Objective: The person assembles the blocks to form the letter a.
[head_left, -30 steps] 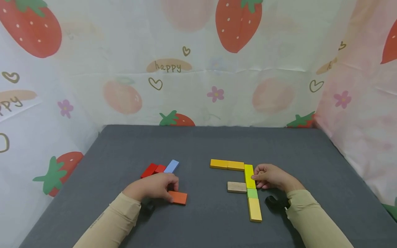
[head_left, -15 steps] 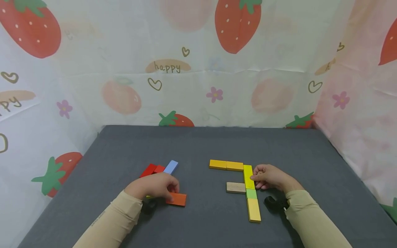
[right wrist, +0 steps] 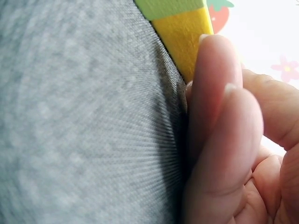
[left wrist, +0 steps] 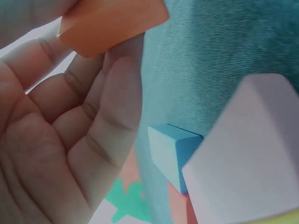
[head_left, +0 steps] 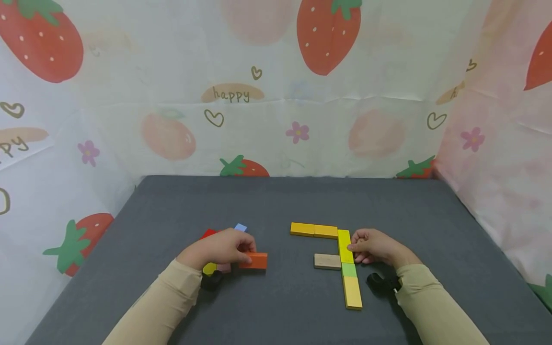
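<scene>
My left hand [head_left: 222,247] pinches an orange block [head_left: 256,261] between thumb and fingers. In the left wrist view the orange block [left wrist: 114,23] is held at the fingertips, above the cloth. My right hand [head_left: 376,245] touches the right side of a bright yellow block [head_left: 344,245], its thumb on the block's edge and its other fingers loosely bent alongside. That block stands in a row with a green block [head_left: 349,270] and a pale yellow block [head_left: 352,292]. Two amber blocks, left [head_left: 302,229] and right [head_left: 325,232], extend leftward from its top. A tan block [head_left: 327,261] juts left lower down.
Around my left hand lie a red block [head_left: 209,233], a blue block [head_left: 241,227], a yellow piece [head_left: 209,268] and a pinkish block [head_left: 224,268], partly hidden. A dark grey cloth [head_left: 284,311] covers the table. Printed curtains [head_left: 323,153] enclose its back and sides.
My left hand has lifted the orange block and moved it slightly right and away from me, uncovering the yellow and pinkish pieces. My right hand stays at the bright yellow block.
</scene>
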`<state>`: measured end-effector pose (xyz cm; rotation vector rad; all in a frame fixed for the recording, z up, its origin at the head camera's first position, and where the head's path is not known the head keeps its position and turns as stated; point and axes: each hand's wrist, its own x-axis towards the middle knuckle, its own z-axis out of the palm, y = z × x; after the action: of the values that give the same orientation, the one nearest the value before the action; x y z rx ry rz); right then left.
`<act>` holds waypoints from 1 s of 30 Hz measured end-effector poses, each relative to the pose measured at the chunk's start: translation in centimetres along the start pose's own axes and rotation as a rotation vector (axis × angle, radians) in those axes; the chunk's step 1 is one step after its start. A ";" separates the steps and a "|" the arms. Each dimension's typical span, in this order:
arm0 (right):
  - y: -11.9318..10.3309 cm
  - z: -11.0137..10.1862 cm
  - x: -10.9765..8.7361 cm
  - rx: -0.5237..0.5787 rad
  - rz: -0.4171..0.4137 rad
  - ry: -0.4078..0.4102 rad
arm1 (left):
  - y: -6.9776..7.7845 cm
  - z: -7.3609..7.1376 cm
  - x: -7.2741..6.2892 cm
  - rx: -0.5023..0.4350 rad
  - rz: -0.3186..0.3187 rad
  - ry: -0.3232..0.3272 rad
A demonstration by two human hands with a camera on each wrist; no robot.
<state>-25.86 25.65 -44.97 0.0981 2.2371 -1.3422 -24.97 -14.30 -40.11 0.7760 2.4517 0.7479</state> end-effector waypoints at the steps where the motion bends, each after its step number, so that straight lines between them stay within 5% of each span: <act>1: 0.0 0.0 0.0 0.000 0.001 -0.001 | 0.0 -0.1 0.2 0.008 0.011 0.007; 7: 0.0 -0.1 0.1 -0.001 0.008 0.001 | 0.5 -0.2 1.4 0.012 0.062 0.008; 18: -0.1 -0.1 -0.2 0.000 -0.002 -0.003 | 1.8 0.1 3.8 0.013 0.041 0.020; 30: -0.1 0.0 -0.1 -0.007 -0.005 -0.001 | 2.7 1.4 6.6 0.051 0.076 -0.054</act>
<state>-25.76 25.63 -44.83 0.0894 2.2420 -1.3370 -28.07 -7.78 -41.18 0.9014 2.4129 0.6852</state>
